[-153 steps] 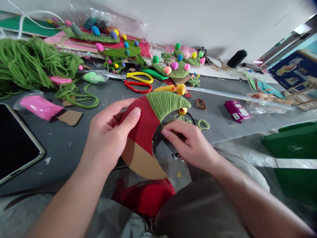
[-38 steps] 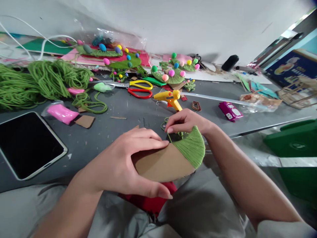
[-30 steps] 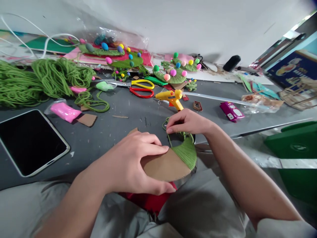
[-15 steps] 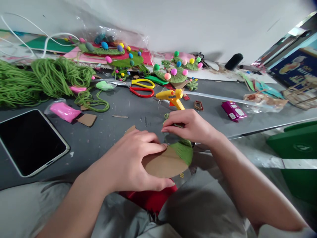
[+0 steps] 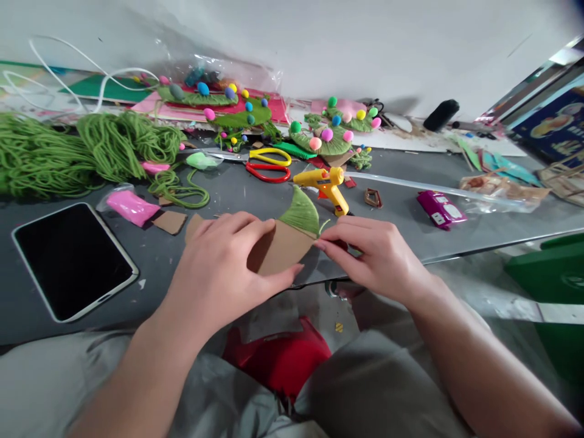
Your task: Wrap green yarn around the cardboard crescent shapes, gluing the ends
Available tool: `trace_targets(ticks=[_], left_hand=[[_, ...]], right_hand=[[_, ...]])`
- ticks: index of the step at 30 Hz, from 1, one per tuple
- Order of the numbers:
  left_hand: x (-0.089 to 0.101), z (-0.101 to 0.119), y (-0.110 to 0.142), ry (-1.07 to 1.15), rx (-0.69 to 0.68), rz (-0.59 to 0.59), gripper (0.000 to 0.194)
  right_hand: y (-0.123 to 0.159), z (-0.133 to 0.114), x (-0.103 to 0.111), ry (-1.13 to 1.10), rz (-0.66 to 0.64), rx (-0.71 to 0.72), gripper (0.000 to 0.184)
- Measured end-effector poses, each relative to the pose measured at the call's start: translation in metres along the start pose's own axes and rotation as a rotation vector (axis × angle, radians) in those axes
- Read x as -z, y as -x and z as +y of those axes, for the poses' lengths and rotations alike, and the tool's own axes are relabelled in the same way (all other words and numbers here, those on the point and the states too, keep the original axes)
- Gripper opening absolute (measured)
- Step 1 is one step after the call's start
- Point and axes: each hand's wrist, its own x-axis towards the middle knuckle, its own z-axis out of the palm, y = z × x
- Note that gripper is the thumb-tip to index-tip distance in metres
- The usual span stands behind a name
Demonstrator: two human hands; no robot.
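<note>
My left hand [image 5: 223, 267] grips a curved cardboard piece [image 5: 278, 249], brown side toward me, near the table's front edge. One end of the piece is wrapped in green yarn [image 5: 302, 213] and points up. My right hand [image 5: 376, 258] is closed in a pinch just right of the piece, on a strand of green yarn leading to the wrapped end. A yellow glue gun [image 5: 325, 184] lies on the grey table [image 5: 237, 194] just behind the wrapped tip.
A dark tablet [image 5: 73, 258] lies at the left. Piles of green yarn [image 5: 77, 152], a pink bag [image 5: 132, 207], cardboard scraps [image 5: 170, 221], scissors [image 5: 267, 165], pom-pom decorated pieces [image 5: 326, 137] and a purple packet [image 5: 440, 208] litter the table. A red object [image 5: 278, 359] rests on my lap.
The cardboard piece has turned and risen, so its yarn-wrapped end now points up. My right hand has dropped from above the piece to its right side, still pinching yarn.
</note>
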Motion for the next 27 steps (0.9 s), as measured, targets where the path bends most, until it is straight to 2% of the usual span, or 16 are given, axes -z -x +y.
trace_targets(ticks=[5, 8, 11, 15, 19, 22, 25, 27], left_hand=[[-0.005, 0.003, -0.002, -0.016, 0.049, 0.109, 0.053], [-0.008, 0.006, -0.003, 0.023, 0.086, 0.133, 0.062], [-0.009, 0.008, -0.003, 0.076, 0.092, 0.132, 0.069], [-0.007, 0.009, -0.003, 0.126, 0.085, 0.143, 0.063], [-0.008, 0.013, -0.003, 0.190, 0.086, 0.173, 0.062], [-0.009, 0.013, -0.002, 0.254, 0.053, 0.167, 0.064], [-0.008, 0.010, 0.000, 0.269, -0.050, 0.134, 0.070], [-0.007, 0.008, 0.002, 0.227, -0.147, 0.093, 0.073]], right_hand=[[0.000, -0.003, -0.013, -0.245, 0.041, -0.207, 0.022], [-0.003, 0.000, -0.019, -0.416, 0.098, -0.316, 0.027], [-0.008, 0.005, -0.021, -0.514, 0.155, -0.328, 0.028], [-0.011, 0.009, -0.019, -0.598, 0.192, -0.311, 0.027], [-0.009, 0.012, -0.023, -0.780, 0.135, -0.295, 0.026], [-0.008, 0.018, -0.028, -0.967, 0.019, -0.300, 0.023], [-0.007, 0.026, -0.032, -1.109, -0.093, -0.348, 0.021], [-0.007, 0.030, -0.033, -1.153, -0.113, -0.380, 0.019]])
